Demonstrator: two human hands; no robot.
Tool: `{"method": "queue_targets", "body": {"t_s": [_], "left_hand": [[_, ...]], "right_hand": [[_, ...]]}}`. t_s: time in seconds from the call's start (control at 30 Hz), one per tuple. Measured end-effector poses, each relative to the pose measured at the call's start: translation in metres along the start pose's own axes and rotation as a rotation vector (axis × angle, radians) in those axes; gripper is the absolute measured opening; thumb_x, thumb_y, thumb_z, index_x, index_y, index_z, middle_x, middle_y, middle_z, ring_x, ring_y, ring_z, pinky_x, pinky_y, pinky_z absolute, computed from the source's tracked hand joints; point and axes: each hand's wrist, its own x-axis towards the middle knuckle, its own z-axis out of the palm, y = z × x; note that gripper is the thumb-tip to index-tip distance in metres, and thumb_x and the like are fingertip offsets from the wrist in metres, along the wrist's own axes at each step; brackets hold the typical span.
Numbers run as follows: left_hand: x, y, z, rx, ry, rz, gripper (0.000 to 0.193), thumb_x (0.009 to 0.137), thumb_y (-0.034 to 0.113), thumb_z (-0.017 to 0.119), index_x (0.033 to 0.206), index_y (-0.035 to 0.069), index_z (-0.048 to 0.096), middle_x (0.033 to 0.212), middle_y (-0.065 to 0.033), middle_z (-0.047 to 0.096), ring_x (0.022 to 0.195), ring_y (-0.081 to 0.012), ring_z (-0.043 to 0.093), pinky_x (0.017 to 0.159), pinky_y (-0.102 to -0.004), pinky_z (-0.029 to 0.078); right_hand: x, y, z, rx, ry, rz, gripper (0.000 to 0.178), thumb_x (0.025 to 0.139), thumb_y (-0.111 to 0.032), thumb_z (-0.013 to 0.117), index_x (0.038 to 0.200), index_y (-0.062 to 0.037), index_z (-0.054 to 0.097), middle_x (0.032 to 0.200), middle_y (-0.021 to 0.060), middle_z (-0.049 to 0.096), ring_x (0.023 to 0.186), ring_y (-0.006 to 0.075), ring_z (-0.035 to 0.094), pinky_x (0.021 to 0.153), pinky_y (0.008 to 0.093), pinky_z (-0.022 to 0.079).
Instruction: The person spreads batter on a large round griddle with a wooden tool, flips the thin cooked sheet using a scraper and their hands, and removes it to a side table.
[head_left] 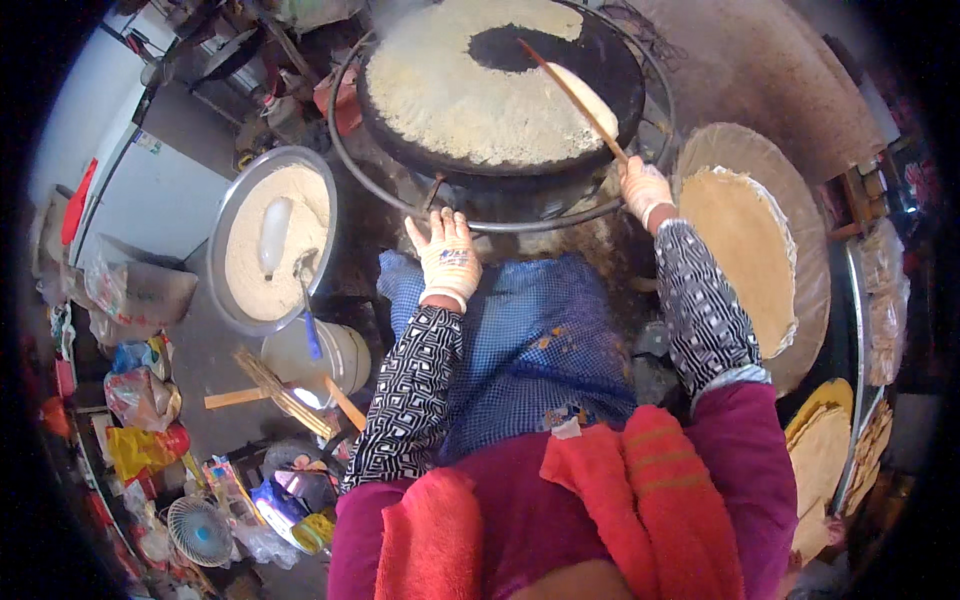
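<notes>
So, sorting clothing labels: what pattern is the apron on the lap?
Blue and white small check, on the apron; the head view shows it.

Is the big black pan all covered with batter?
Not all. Pale batter covers most of the pan, but a dark bare patch shows near the top, where the stick reaches.

Grey floor [195, 370], pale wall [75, 110], perhaps daylight

Hidden and indistinct parts. The griddle [500, 90] is cut off by the picture's top edge, and batter covers most of its face. The right hand [643, 188] hides the lower end of the wooden stick [575, 95]. The clutter on the floor [200, 380] at lower left is too small to identify. The stacked flatbreads [830, 450] blur toward the dark rim.
</notes>
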Motion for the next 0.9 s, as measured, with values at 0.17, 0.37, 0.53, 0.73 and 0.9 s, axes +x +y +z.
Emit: {"method": "queue_targets", "body": {"t_s": [0.17, 0.37, 0.53, 0.73, 0.9], "left_hand": [[0.003, -0.017, -0.013, -0.069, -0.111, -0.089, 0.053, 0.088, 0.024, 0.046, 0.138, 0.005, 0.044, 0.148, -0.0112, 0.040, 0.139, -0.0285, 0.033, 0.109, -0.0690, 0.001], [0.009, -0.049, 0.004, -0.014, -0.100, -0.165, 0.050, 0.088, 0.018, 0.044, 0.136, 0.006, 0.046, 0.147, -0.0101, 0.041, 0.139, -0.0277, 0.033, 0.110, -0.0685, 0.003], [0.019, -0.061, 0.006, -0.039, -0.025, -0.206, 0.044, 0.092, 0.014, 0.038, 0.133, 0.001, 0.048, 0.142, -0.0125, 0.046, 0.133, -0.0294, 0.038, 0.110, -0.0686, 0.006], [0.000, 0.000, -0.046, -0.165, -0.150, -0.011, 0.060, 0.089, 0.036, 0.050, 0.137, 0.002, 0.044, 0.145, -0.0140, 0.041, 0.136, -0.0299, 0.034, 0.108, -0.0695, 0.009], [-0.015, 0.032, -0.007, -0.083, 0.051, 0.048, 0.059, 0.091, 0.033, 0.045, 0.137, -0.003, 0.043, 0.145, -0.0186, 0.040, 0.137, -0.0335, 0.034, 0.108, -0.0701, 0.006]], "right_hand": [[-0.040, 0.003, 0.011, -0.031, -0.096, -0.168, 0.029, 0.095, -0.030, 0.045, 0.098, -0.0030, 0.055, 0.084, 0.0271, 0.065, 0.083, 0.0444, 0.063, 0.074, 0.0543, 0.048], [-0.024, -0.022, -0.007, -0.019, -0.001, -0.092, 0.030, 0.096, -0.031, 0.043, 0.098, -0.0045, 0.056, 0.085, 0.0277, 0.065, 0.084, 0.0444, 0.063, 0.076, 0.0545, 0.048], [-0.004, 0.006, 0.007, -0.040, -0.058, 0.086, 0.031, 0.096, -0.032, 0.045, 0.104, -0.0039, 0.056, 0.093, 0.0271, 0.066, 0.090, 0.0438, 0.063, 0.078, 0.0530, 0.048], [-0.016, -0.003, 0.019, -0.115, 0.004, -0.085, 0.031, 0.096, -0.034, 0.046, 0.098, -0.0054, 0.056, 0.086, 0.0263, 0.065, 0.083, 0.0450, 0.063, 0.074, 0.0549, 0.048], [-0.003, -0.001, 0.003, -0.081, 0.030, 0.007, 0.029, 0.095, -0.032, 0.048, 0.099, -0.0060, 0.058, 0.088, 0.0271, 0.065, 0.086, 0.0459, 0.062, 0.075, 0.0552, 0.048]]}}
